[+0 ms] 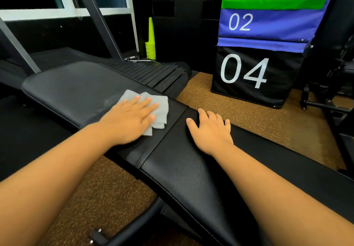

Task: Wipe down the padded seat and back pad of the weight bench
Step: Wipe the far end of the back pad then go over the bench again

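A black padded weight bench runs from lower right to upper left. Its far pad (72,90) and its near pad (183,171) meet at a narrow gap. A folded grey cloth (161,109) lies on the far pad just beyond that gap. My left hand (132,117) presses flat on the cloth with straight fingers. My right hand (210,128) rests on the near pad's far edge, fingers slightly bent over the rim, holding nothing.
A stack of soft plyo boxes (247,73), numbered 04 and 02, stands on the brown speckled floor (249,115) to the right. A stack of yellow-green cones (151,44) stands behind. A treadmill deck (149,71) lies beyond the bench. Black machine frames (329,92) crowd the right edge.
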Demonstrator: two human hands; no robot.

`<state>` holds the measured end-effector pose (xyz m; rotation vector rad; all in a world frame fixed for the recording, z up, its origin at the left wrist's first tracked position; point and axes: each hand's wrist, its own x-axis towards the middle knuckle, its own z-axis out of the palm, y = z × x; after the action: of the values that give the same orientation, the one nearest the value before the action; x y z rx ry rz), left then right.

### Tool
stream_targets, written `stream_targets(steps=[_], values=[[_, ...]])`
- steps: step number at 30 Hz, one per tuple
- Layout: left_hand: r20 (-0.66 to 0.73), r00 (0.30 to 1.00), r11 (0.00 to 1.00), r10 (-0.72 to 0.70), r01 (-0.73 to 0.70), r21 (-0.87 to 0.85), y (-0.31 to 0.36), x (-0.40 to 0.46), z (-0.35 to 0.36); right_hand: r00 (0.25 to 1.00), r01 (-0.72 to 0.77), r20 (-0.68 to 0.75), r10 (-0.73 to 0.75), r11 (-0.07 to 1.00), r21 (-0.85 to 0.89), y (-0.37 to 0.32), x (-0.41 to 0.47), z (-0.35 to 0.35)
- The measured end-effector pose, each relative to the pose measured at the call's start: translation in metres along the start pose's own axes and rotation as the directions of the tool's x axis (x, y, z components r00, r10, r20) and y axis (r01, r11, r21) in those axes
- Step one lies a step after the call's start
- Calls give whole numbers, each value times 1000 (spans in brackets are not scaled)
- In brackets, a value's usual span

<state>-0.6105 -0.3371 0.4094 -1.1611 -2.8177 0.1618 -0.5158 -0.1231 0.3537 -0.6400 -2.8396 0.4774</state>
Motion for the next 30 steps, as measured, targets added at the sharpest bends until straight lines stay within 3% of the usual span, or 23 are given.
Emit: stream_targets(steps=[5, 15, 21, 24, 27, 30], values=[[-7, 996, 993, -92, 92, 70, 10, 8, 5, 1000, -1, 2, 1, 1000, 0, 1, 1, 1], [-51, 999, 998, 13, -16, -53, 51, -76, 6, 1000, -1, 4, 1, 1000, -1, -1, -1, -2], [-15, 989, 989, -144, 144, -36, 20, -36, -2, 1000, -9, 16, 9, 1000, -20, -3, -2, -4], [10, 999, 998, -53, 54, -35, 25, -28, -2, 996, -44, 81, 44, 999, 4, -3, 1, -7], [-35, 997, 947, 64, -72, -313, 25, -37, -2, 996, -72, 65, 68, 995, 66, -7, 7, -15], [-279, 948, 702, -151, -96, -706, 14, -44, -4, 977, 143, -192, -92, 952, 271, -37, -5, -25]])
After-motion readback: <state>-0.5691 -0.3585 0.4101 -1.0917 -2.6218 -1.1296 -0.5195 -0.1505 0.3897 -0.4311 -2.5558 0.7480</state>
